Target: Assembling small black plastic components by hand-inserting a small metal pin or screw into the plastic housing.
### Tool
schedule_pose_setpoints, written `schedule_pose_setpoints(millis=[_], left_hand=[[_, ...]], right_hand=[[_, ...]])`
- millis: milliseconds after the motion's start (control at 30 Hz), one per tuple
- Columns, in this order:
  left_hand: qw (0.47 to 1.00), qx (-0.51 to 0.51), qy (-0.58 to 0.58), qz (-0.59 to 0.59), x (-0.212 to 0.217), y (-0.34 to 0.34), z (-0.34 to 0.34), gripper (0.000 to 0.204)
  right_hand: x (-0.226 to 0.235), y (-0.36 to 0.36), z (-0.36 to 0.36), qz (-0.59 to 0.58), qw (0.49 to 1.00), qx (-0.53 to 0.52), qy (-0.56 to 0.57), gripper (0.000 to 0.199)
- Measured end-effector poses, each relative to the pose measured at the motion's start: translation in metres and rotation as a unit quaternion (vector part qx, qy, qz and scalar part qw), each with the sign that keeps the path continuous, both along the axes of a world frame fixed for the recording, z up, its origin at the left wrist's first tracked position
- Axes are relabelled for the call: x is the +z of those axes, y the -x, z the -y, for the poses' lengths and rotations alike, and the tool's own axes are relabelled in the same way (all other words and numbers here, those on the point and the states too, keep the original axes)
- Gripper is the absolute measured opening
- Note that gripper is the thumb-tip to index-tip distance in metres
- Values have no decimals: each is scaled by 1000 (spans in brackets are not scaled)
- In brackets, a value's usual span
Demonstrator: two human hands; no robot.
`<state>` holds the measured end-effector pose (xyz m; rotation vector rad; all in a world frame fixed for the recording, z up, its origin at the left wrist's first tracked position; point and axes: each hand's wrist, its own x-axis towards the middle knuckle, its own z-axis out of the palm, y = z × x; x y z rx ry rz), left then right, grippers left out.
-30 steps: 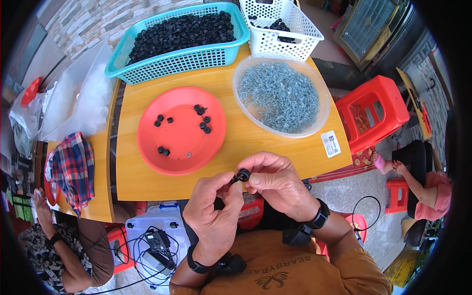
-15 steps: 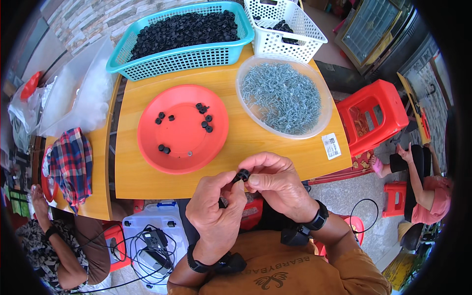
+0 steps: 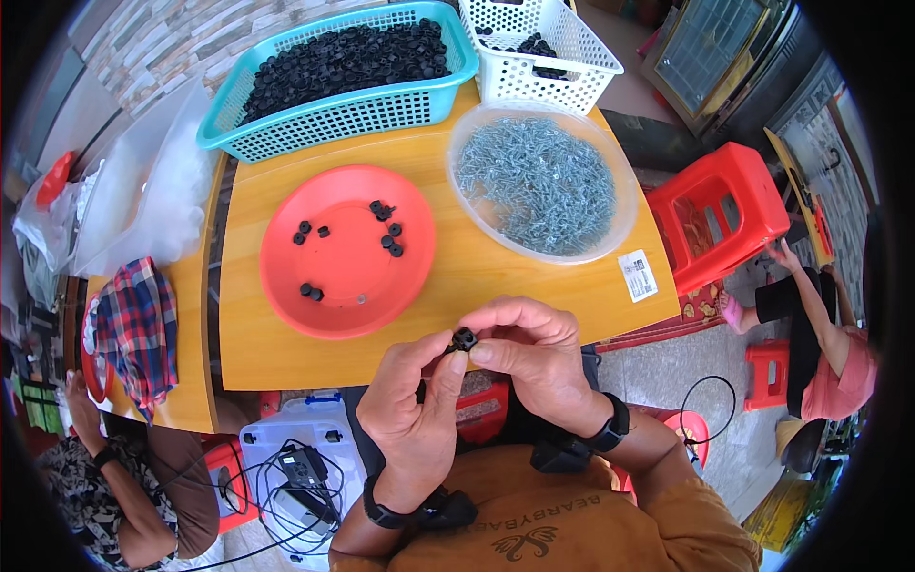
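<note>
A small round black plastic part [image 3: 464, 338] is pinched between both of my hands, just off the table's front edge. My left hand [image 3: 416, 396] grips it with thumb and index finger from the left. From the right, my right hand [image 3: 531, 351] has its thumb and forefinger closed on the same part; fine details are hidden by the fingers. Beyond my hands a shallow red plate [image 3: 343, 257] lies on the table, with several similar black parts [image 3: 391, 238] scattered in it and a tiny metallic piece [image 3: 361, 298] near its front.
A round translucent tub of screws [image 3: 538, 191] stands at the right. Behind are a teal basket [image 3: 353, 119] heaped with black parts and a white basket [image 3: 543, 81]. A red stool [image 3: 715, 219] is beside the table. Other people sit at both sides; a plaid cloth [image 3: 138, 329] lies left.
The black part has turned slightly between my fingertips, both hands still on it. The view has shifted a little. The person at the right has moved an arm.
</note>
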<state>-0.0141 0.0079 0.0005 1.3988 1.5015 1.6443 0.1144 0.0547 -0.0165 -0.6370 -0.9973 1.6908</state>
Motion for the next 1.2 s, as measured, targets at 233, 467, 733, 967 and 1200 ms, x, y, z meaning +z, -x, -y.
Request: schedule_pose_setpoints(millis=[233, 467, 733, 967, 1200], left_hand=[[998, -28, 16, 52, -6, 0, 1, 21], [1000, -14, -13, 15, -6, -5, 2, 21], [1000, -9, -23, 9, -7, -7, 1, 20], [999, -26, -7, 20, -5, -6, 2, 19], [988, -49, 15, 149, -10, -8, 2, 18]], right_hand=[[-3, -1, 4, 31, 996, -36, -81, 25], [-5, -2, 6, 20, 996, -43, -80, 27], [-8, -2, 5, 31, 993, -54, -101, 27], [-14, -3, 5, 54, 988, -62, -128, 26], [-14, -4, 5, 79, 982, -73, -156, 24]])
